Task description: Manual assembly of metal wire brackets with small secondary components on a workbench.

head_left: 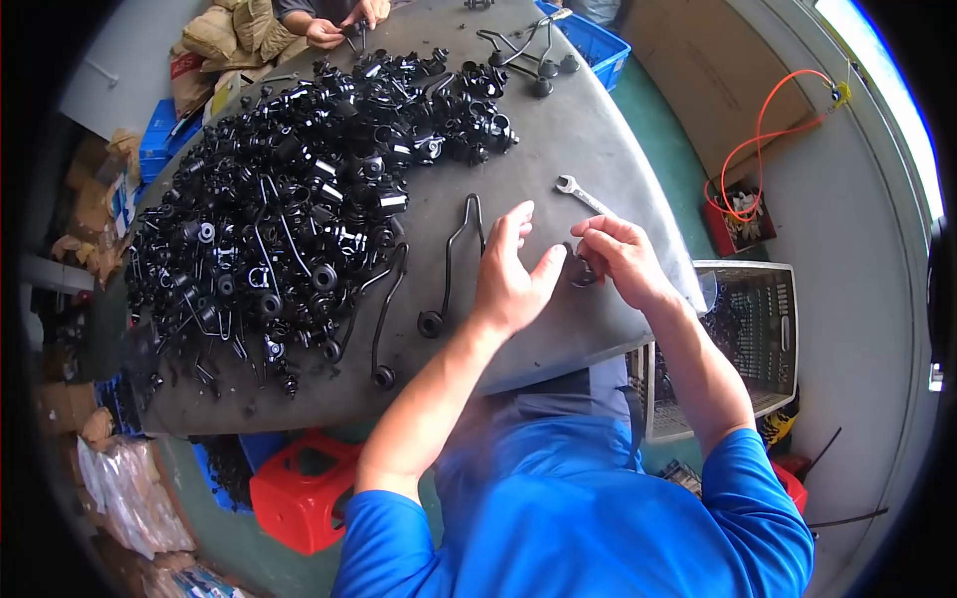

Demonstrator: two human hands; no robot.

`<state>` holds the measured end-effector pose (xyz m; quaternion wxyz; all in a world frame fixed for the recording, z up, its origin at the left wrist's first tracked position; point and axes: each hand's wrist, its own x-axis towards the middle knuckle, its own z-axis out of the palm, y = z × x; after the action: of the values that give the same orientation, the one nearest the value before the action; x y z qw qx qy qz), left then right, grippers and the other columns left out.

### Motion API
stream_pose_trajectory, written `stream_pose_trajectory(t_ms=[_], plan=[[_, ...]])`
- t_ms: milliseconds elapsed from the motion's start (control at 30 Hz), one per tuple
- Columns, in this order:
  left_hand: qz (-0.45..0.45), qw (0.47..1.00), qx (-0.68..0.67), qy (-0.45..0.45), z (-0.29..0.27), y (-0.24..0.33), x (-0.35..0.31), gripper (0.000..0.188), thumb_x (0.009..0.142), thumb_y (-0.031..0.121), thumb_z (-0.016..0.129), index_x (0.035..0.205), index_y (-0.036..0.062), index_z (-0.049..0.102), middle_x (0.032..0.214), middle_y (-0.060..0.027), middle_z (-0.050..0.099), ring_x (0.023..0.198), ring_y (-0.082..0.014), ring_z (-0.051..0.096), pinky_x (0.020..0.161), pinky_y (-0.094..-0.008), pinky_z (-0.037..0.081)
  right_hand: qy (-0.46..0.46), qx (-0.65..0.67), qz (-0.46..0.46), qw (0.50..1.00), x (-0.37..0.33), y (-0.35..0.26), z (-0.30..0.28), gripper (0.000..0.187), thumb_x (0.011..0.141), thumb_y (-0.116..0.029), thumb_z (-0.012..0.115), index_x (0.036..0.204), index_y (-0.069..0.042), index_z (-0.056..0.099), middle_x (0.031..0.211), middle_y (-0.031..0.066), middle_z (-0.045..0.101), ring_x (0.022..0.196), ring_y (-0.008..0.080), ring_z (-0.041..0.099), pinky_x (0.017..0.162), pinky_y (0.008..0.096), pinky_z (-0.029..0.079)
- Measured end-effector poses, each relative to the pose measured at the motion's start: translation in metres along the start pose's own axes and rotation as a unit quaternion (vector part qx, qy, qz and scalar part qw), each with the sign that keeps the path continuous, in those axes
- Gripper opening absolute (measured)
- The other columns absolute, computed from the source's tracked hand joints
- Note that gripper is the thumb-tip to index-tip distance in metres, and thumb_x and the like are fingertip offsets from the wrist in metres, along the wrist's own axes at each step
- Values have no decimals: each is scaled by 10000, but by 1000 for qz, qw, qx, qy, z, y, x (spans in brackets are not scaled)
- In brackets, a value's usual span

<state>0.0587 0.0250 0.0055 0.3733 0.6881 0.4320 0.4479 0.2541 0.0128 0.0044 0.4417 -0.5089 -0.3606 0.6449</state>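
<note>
My right hand is closed, its thumb and fingertips pinching a small black round part above the table's right side. Close by on the left, my left hand is open and holds nothing, its thumb spread from its raised fingers. Beside that hand lies a bent black wire rod with a round bushing at its end. Another bent rod is farther left. Just beyond my right hand rests a silver open-ended wrench. A large heap of black metal parts covers the table's left half.
The grey table has a curved right edge. Across it, another person's hands hold a black part. A grey crate stands at right, a blue bin at the far right corner. A red stool sits below the near edge.
</note>
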Motion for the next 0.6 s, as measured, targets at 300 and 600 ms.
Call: stream_pose_trajectory(t_ms=[300, 600], plan=[[-147, 942, -256, -162, 3, -17, 2, 522, 915, 73, 696, 1361, -23, 442, 1112, -137, 657, 1000, -165, 641, 930, -306, 521, 5, -27, -87, 996, -5, -6, 15, 269, 965, -206, 626, 1157, -18, 608, 930, 49, 659, 816, 100, 609, 725, 265, 515], [-184, 962, -162, -118, 5, -19, 7, 415, 966, 327, 647, 1225, 11, 572, 924, -55, 680, 777, -87, 633, 586, -233, 529, 30, -261, -200, 944, -25, 3, 22, 347, 912, -172, 698, 1190, -11, 566, 901, 63, 628, 768, 135, 614, 684, 282, 535]])
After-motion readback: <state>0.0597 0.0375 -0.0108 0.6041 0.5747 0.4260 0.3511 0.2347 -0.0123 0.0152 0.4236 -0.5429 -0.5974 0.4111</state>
